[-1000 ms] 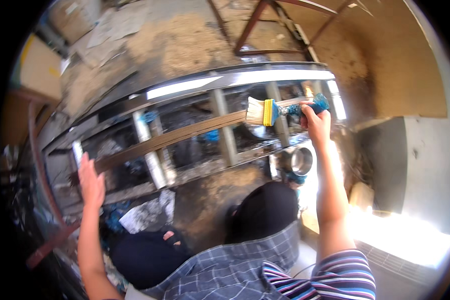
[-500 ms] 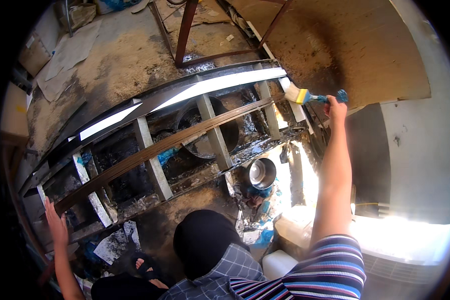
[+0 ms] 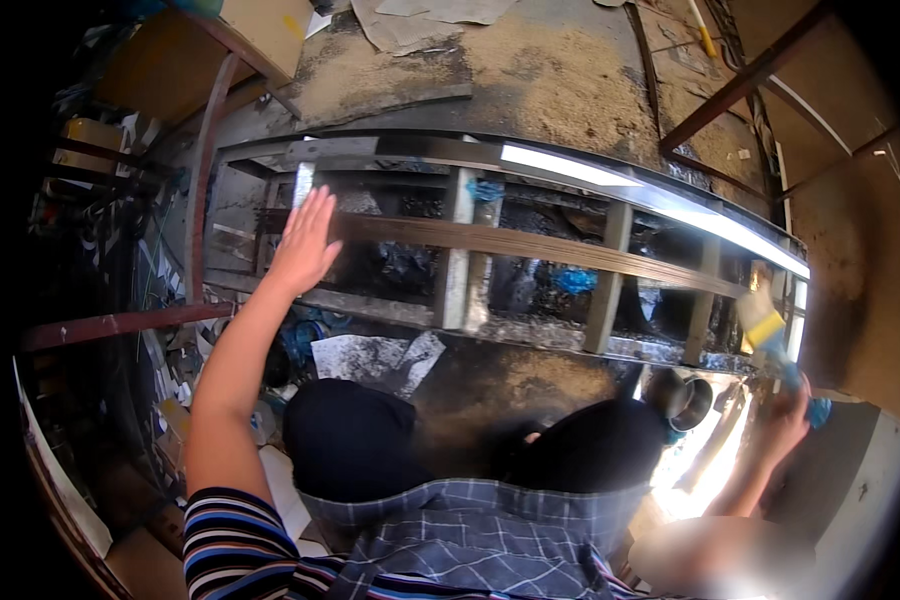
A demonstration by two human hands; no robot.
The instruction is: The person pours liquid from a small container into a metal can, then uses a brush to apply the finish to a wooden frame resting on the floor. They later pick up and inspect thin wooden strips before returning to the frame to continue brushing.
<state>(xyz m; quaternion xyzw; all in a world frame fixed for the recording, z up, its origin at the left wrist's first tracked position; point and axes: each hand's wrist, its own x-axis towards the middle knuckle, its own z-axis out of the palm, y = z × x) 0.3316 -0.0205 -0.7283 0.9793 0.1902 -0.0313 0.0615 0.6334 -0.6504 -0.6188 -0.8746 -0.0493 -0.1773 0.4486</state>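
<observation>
A bundle of long thin brown strips [image 3: 530, 245] lies lengthwise across the crossbars of a ladder-like metal frame [image 3: 606, 290]. My left hand [image 3: 308, 245] rests over the left end of the strips, palm down and fingers stretched out. Gripped in my right hand [image 3: 790, 415] is a wide paintbrush [image 3: 766, 328] with pale bristles, a yellow band and a blue-stained handle. Its bristles are at the right end of the strips; motion blur hides whether they touch.
Below the frame's right end stands a small metal pot [image 3: 692, 405]. Dark red metal bars rise at the left [image 3: 208, 180] and upper right [image 3: 740, 85]. Sawdust [image 3: 570, 75] covers the floor beyond the frame. A cardboard box [image 3: 265, 38] sits at the far left.
The view has swung left, so the frame appears further right. My right hand has brought the paintbrush nearer to me at the strips' right end. My left hand remains by their left end.
</observation>
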